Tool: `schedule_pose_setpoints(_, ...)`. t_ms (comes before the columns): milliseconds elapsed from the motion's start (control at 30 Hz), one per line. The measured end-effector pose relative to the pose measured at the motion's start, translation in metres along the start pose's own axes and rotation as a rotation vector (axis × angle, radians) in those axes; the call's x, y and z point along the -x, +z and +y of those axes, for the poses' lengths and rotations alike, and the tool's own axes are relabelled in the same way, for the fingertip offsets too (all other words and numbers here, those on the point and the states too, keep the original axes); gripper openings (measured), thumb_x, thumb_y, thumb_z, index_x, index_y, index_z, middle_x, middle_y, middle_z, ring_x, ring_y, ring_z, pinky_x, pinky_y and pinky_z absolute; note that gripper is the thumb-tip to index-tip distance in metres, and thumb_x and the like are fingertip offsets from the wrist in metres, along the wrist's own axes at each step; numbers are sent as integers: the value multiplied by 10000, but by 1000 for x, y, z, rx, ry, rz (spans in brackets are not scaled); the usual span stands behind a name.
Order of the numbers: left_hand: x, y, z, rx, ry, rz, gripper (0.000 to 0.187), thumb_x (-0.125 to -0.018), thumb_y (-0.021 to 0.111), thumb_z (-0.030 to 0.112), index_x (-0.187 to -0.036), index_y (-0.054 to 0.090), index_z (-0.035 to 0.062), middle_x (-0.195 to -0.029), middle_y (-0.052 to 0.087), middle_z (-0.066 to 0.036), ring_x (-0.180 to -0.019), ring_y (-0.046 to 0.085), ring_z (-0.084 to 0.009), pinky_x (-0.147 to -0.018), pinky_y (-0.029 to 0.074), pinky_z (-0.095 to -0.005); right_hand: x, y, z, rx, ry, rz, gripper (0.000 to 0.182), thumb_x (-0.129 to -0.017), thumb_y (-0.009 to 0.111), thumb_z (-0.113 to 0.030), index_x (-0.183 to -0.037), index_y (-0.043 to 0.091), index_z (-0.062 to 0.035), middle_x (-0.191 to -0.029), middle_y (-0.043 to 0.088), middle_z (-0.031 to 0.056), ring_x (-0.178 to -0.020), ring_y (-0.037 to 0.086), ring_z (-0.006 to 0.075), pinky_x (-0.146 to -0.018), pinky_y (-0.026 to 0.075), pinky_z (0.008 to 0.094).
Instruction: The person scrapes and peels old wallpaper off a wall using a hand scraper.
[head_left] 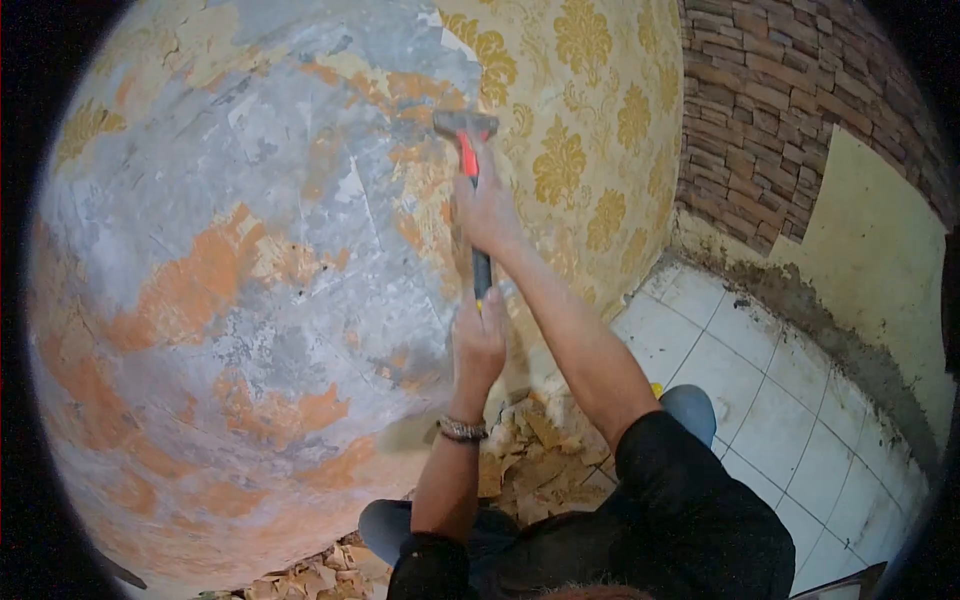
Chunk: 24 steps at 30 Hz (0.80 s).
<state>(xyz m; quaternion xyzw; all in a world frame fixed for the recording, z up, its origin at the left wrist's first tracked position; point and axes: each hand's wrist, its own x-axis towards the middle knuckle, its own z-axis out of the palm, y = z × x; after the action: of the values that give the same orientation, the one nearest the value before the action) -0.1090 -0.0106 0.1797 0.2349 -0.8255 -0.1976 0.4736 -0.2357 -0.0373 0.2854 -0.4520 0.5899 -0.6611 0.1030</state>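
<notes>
A long-handled scraper (482, 270) with a wide grey head, red neck and dark shaft stands upright against the wall. My right hand (488, 212) is wrapped round its upper shaft, just below the red neck. Lower down, my left hand (479, 342) grips the handle's bottom end; a bracelet (462, 430) circles that wrist. The scraper's head lies at the boundary between bare grey and orange plaster (290, 200) and the yellow damask wallpaper (560, 160). Whether its blade touches the wall is hard to tell. Both hands look slightly blurred.
Torn wallpaper scraps (535, 450) lie heaped at the wall's foot, with more pieces (315, 580) at lower left. White floor tiles (755, 410) extend to the right. A side wall carries brick-pattern covering (760, 110) above a patch of yellowish wall (870, 240).
</notes>
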Motion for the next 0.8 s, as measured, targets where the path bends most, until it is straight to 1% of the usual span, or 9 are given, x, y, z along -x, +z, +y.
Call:
schedule_pose_setpoints(33, -7, -1, -2, -107, 175, 13, 267, -1006, 410, 212, -1060, 523, -24, -691, 498, -126, -613, 517, -261, -525, 435, -380, -10, 2, 4, 38, -142, 88, 613, -898, 459, -180, -1467, 236, -149, -1031, 582, 318, -908, 583, 487, -780, 446, 533)
schedule_pose_setpoints(100, 1, 6, -2, 223, -182, -69, 254, -1005, 421, 218, -1009, 532, -11, -701, 497, -117, -597, 512, -246, -518, 420, -379, -10, 7, 16, 77, -285, 181, 650, -894, 477, -158, -1478, 192, -171, -879, 620, 317, -802, 591, 509, -700, 449, 558)
schedule_pose_setpoints(167, 15, 16, 0, 54, 85, 139, 287, -1013, 413, 260, -987, 534, 0, -673, 488, -84, -564, 499, -205, -507, 409, -373, 1, 15, 23, 134, -418, 157, 626, -894, 480, -153, -1465, 223, -164, -893, 620, 315, -818, 592, 507, -698, 452, 554)
schedule_pose_setpoints(200, 11, 0, 29, 370, -372, -37, 316, -993, 434, 269, -1016, 523, -33, -721, 518, -177, -623, 503, -286, -598, 406, -419, -4, 13, 14, 133, -431, 160, 626, -894, 480, -153, -1465, 223, -164, -893, 620, 315, -818, 592, 507, -698, 452, 554)
schedule_pose_setpoints(267, -17, -2, 16, 294, -284, -40, 317, -992, 433, 268, -1036, 520, -33, -718, 518, -172, -627, 505, -279, -603, 411, -411, -12, 6, -1, 28, -265, 124, 593, -894, 447, -183, -1458, 268, -152, -1224, 513, 333, -1037, 545, 498, -845, 436, 537)
schedule_pose_setpoints(567, -1, 5, 10, 360, -298, 84, 272, -989, 444, 243, -986, 519, -18, -708, 503, -195, -659, 513, -351, -602, 400, -424, -2, 19, -10, 127, -344, 32, 573, -893, 448, -137, -1446, 299, -121, -1198, 536, 324, -1045, 537, 499, -865, 443, 517)
schedule_pose_setpoints(633, -15, 0, -5, -71, 179, 250, 282, -992, 439, 253, -987, 516, -18, -713, 506, -202, -653, 512, -363, -595, 395, -430, -19, 17, -29, 70, -372, 55, 585, -890, 451, -124, -1452, 289, -120, -1223, 523, 323, -1070, 526, 499, -882, 439, 510)
schedule_pose_setpoints(667, -29, -10, 2, 252, -152, 84, 292, -995, 438, 270, -974, 522, -8, -716, 523, -195, -622, 517, -330, -571, 387, -426, -26, 15, -40, 7, -407, 100, 597, -887, 454, -111, -1458, 279, -119, -1247, 510, 321, -1095, 515, 499, -900, 435, 503)
schedule_pose_setpoints(800, -37, -19, 31, 341, -241, 48, 294, -997, 438, 286, -968, 527, 7, -687, 531, -164, -591, 522, -291, -551, 392, -409, -29, 8, -54, 33, -336, 26, 615, -892, 459, -123, -1470, 252, -125, -1266, 495, 325, -1097, 509, 510, -902, 437, 504)
